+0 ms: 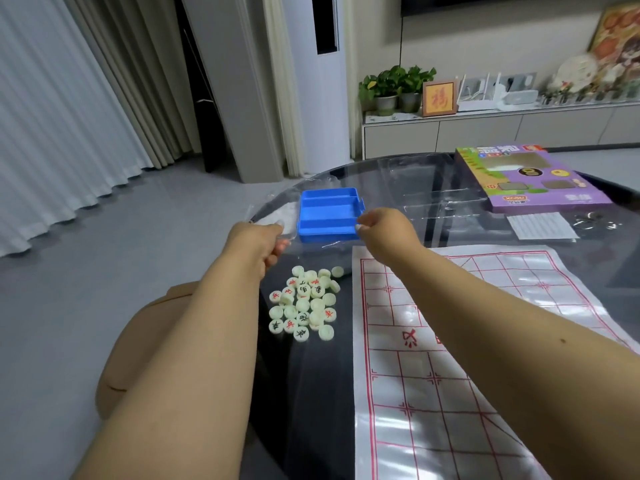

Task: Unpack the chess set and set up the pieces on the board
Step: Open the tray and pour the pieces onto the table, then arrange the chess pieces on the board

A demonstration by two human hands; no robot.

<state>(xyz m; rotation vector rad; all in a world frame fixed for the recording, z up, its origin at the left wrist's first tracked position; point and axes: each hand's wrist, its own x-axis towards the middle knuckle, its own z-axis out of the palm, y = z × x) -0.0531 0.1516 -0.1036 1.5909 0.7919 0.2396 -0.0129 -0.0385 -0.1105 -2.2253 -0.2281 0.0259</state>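
From the head camera, both bare arms reach forward over a dark, glossy round counter. The left hand has its fingers curled, pinching a thin clear plastic film that stretches across toward the right hand, whose fingers are also curled and pinch the film's other end, just at the near right corner of a blue plastic tray. The tray lies open side up, its ribbed compartments showing nothing inside, on the counter between and just beyond the two hands. Nearer the person, below the left hand, a loose heap of pale round chess pieces lies on the counter, some face up with red or black characters, some blank side up. Just to their right the paper board, white with a red grid, is spread flat under the right forearm. At the far right lie a purple game box and, close to it, a white lined sheet.
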